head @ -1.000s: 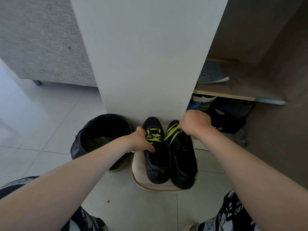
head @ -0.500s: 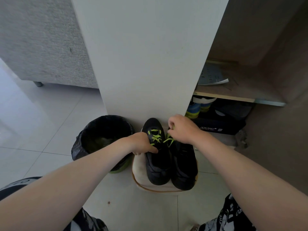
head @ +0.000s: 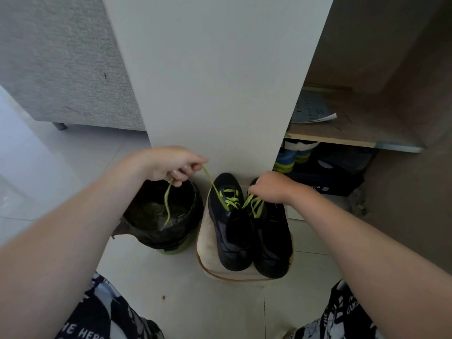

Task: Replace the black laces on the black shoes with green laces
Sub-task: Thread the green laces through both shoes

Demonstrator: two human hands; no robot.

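Pinching a green lace (head: pixel 208 175) taut above the left black shoe (head: pixel 232 237) with the left hand (head: pixel 171 165), letting its end dangle over the bin (head: pixel 156 237), gripping the right black shoe's (head: pixel 274 241) laces (head: pixel 256 207) in the curled right hand (head: pixel 271 188), hiding its fingertips, both shoes on a beige cushion (head: pixel 207 242).

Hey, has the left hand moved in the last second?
Yes. The left hand has lifted up and leftward, from beside the left shoe to above the bin, drawing the green lace out with it.
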